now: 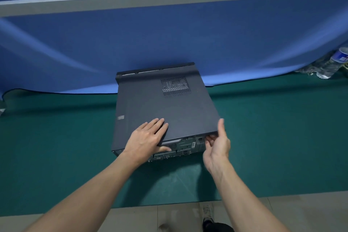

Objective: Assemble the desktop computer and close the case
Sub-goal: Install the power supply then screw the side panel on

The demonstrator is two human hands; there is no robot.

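Case [162, 107]: matte dark metal box, perforated vent patch, lying flat on green mat [263, 128]. My left hand [148, 137] lies flat, fingers spread, on its lid; right hand [218, 143] grips the near corner. Plastic bottles [331, 64] far right.

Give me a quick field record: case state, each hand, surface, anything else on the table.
case: desktop computer lying flat, cover panel on top, rear ports facing the person
left hand: flat on the cover, near edge
right hand: at the case's near right corner, fingers on the rear edge
surface: green mat
other: plastic bottles far right
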